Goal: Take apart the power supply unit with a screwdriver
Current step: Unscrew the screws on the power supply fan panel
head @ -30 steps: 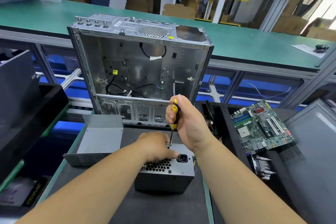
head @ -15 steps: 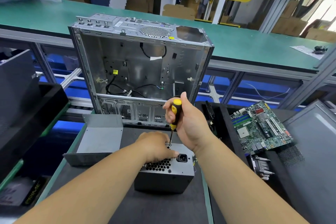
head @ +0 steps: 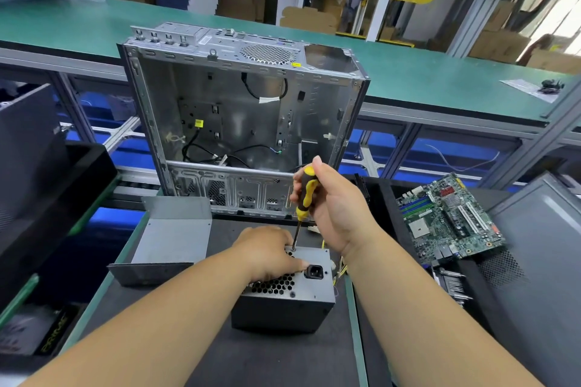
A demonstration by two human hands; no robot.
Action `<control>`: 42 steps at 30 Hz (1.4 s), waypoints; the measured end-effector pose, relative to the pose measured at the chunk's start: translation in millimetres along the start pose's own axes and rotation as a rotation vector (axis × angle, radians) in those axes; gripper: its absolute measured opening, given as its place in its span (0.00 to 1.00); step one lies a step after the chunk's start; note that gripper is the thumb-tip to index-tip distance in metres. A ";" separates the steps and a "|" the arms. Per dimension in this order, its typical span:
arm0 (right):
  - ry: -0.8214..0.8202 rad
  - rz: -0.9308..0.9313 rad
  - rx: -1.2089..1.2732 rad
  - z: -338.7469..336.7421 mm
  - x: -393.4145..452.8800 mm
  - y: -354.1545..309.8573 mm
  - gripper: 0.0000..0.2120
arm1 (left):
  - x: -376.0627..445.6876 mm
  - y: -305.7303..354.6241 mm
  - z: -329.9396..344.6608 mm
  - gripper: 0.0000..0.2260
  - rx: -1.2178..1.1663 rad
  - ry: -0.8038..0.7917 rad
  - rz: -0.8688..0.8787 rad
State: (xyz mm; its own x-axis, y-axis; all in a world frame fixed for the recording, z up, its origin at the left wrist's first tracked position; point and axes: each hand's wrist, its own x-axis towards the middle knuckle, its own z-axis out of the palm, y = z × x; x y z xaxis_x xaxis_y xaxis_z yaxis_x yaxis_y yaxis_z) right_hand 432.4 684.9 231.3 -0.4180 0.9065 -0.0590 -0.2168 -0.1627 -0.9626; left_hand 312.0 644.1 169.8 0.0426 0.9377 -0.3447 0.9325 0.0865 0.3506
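A grey metal power supply unit [head: 301, 289] with a honeycomb vent and a black mains socket sits on the black mat in front of me. My left hand [head: 267, 253] lies over its top left, fingers wrapped across the far edge, holding it down. My right hand [head: 333, 207] grips a yellow-and-black screwdriver [head: 304, 192] upright. The screwdriver's tip stands on the unit's top face near the far edge, just beside my left fingers. Yellow wires come out of the unit's right side.
An empty open computer case [head: 242, 116] stands upright just behind the unit. A bent grey metal cover [head: 173, 236] lies to the left. A green motherboard [head: 446, 220] rests in a black tray at right, next to a grey side panel [head: 540, 261].
My right hand has shifted slightly on the screwdriver handle, which now shows more yellow at its top. The tip stays on the same spot, and my left hand has not moved.
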 end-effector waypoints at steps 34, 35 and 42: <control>-0.083 -0.002 0.058 -2.5 -0.6 12.0 0.15 | 4.2 -3.8 3.8 0.23 -0.004 0.023 0.019; -0.066 -0.008 0.034 -3.2 -1.4 12.3 0.14 | 4.4 -3.8 3.8 0.23 -0.001 0.024 0.021; -0.055 0.027 -0.020 3.7 -2.4 6.1 0.28 | 4.7 -4.3 4.1 0.20 0.004 0.022 0.032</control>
State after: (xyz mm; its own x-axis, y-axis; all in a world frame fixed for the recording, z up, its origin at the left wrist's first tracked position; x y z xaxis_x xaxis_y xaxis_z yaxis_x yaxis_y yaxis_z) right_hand 428.8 680.3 226.6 -0.4713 0.8791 -0.0709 -0.1876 -0.1784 -0.9659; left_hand 309.7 646.8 163.1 0.0640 0.9473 -0.3140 0.9324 0.0554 0.3571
